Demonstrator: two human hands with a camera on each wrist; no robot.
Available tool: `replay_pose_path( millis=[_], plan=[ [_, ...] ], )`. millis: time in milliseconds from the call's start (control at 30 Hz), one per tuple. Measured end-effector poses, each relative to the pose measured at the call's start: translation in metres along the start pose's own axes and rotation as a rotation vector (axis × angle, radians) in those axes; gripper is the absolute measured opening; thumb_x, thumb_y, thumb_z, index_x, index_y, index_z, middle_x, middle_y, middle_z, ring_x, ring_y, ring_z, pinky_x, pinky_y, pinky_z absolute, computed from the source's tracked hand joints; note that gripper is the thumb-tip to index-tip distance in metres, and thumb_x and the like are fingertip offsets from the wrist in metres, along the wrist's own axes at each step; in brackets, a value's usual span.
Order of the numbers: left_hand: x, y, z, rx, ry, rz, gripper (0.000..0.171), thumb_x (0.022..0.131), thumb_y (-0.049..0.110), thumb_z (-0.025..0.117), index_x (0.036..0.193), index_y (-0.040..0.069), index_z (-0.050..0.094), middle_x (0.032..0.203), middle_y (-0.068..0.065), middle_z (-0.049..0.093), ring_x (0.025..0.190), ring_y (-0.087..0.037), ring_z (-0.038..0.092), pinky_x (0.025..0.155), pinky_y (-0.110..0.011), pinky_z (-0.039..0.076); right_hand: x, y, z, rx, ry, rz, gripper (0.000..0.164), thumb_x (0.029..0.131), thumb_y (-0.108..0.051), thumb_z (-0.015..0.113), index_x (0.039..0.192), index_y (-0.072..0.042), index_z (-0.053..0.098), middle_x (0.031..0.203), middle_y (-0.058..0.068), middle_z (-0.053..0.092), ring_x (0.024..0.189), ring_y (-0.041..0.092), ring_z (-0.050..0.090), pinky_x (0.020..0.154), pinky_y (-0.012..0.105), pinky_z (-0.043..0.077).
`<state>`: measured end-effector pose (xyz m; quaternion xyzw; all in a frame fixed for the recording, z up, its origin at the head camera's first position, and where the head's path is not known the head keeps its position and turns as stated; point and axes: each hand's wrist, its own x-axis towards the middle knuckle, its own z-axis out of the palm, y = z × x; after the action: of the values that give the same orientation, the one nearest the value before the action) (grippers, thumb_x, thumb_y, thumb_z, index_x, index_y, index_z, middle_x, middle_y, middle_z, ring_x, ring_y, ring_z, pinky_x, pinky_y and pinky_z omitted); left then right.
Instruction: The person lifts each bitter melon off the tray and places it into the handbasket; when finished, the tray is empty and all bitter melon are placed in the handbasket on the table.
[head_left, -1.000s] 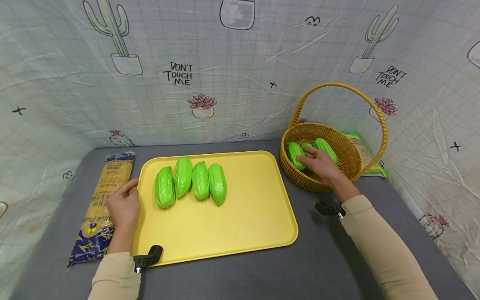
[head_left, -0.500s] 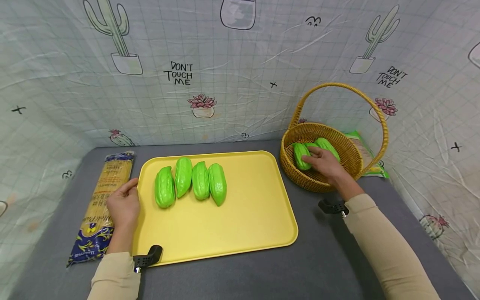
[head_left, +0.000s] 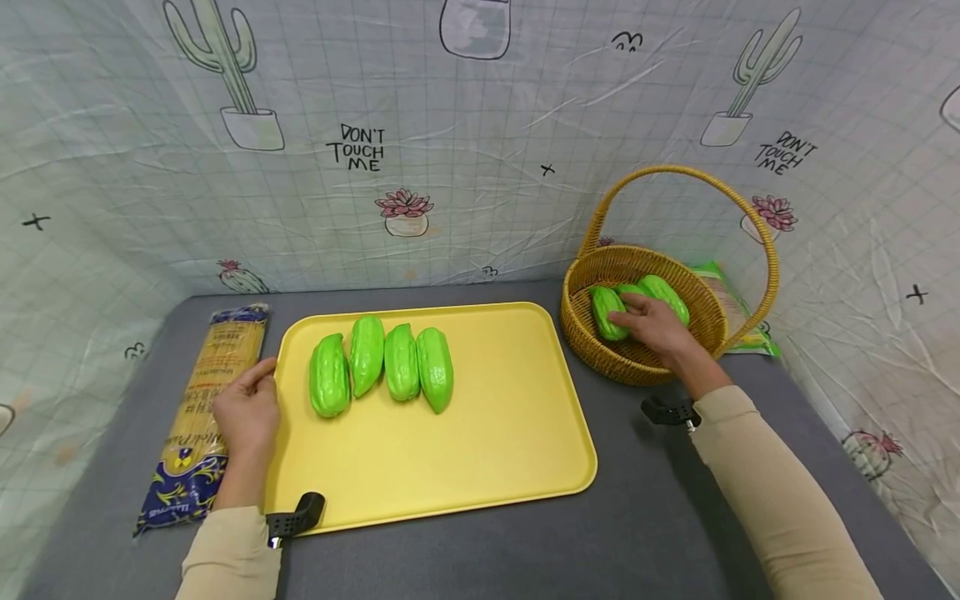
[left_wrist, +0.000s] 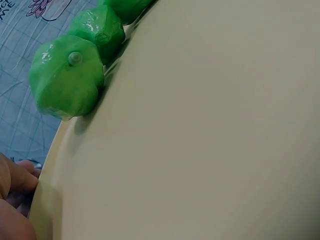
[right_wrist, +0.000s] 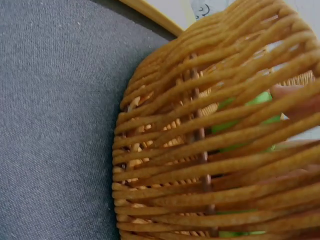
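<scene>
Head view: grey table (head_left: 465,558), cactus-print cloth (head_left: 525,200); left fingers (head_left: 259,368) pinch tray edge (head_left: 278,360); right fingers (head_left: 636,303) touch gourd (head_left: 604,315) in basket (head_left: 600,357), grip unclear.

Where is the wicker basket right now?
In the head view, the wicker basket stands on the right, beside the yellow tray, with a green-edged packet partly hidden behind it.

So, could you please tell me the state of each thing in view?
Tray: flat, four green vegetables on it
Basket: standing, handle up, green vegetables inside
Pasta packet: lying flat, seemingly sealed
Bag behind basket: partly hidden, sealing unclear
Left hand: touching tray edge
Right hand: in basket
</scene>
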<state>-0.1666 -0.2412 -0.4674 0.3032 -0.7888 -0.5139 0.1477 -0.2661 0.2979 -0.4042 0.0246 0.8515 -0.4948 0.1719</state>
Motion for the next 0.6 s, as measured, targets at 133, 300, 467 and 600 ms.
replay_pose_path(
  millis=[133, 300, 467, 600],
  plan=[
    [-0.0001, -0.0002, -0.0004, -0.007, -0.003, 0.002, 0.037, 0.108, 0.014, 0.045, 0.139, 0.010, 0.064, 0.145, -0.014, 0.061, 0.133, -0.029, 0.060, 0.109, -0.042, 0.053, 0.0006, 0.0001, -0.0016, 0.000, -0.006, 0.000, 0.076, 0.107, -0.029, 0.054, 0.164, -0.003, 0.011, 0.172, 0.019, 0.009, 0.156, 0.044, 0.017, 0.125, 0.059, 0.029],
    [-0.0007, -0.0002, 0.0000, -0.010, 0.003, 0.002, 0.037, 0.107, 0.013, 0.045, 0.139, 0.009, 0.064, 0.144, -0.014, 0.062, 0.133, -0.028, 0.059, 0.109, -0.043, 0.052, 0.0001, -0.0006, -0.0021, -0.038, 0.001, 0.006, 0.077, 0.106, -0.029, 0.056, 0.164, -0.003, 0.013, 0.172, 0.018, 0.010, 0.156, 0.045, 0.016, 0.125, 0.060, 0.028],
    [-0.0008, -0.0003, -0.0001, -0.014, 0.002, -0.001, 0.037, 0.108, 0.013, 0.045, 0.139, 0.008, 0.064, 0.145, -0.014, 0.061, 0.134, -0.029, 0.059, 0.110, -0.044, 0.051, 0.0012, -0.0006, -0.0017, -0.086, 0.006, 0.018, 0.077, 0.105, -0.028, 0.057, 0.163, -0.003, 0.013, 0.171, 0.018, 0.010, 0.156, 0.045, 0.016, 0.124, 0.062, 0.027],
    [-0.0013, 0.0010, 0.0001, -0.012, 0.001, 0.001, 0.038, 0.108, 0.013, 0.045, 0.140, 0.008, 0.063, 0.145, -0.014, 0.061, 0.134, -0.029, 0.059, 0.110, -0.044, 0.051, 0.0031, 0.0001, -0.0006, -0.100, 0.014, 0.023, 0.076, 0.105, -0.027, 0.058, 0.163, -0.003, 0.015, 0.172, 0.017, 0.010, 0.156, 0.044, 0.016, 0.124, 0.062, 0.027]
  ],
)
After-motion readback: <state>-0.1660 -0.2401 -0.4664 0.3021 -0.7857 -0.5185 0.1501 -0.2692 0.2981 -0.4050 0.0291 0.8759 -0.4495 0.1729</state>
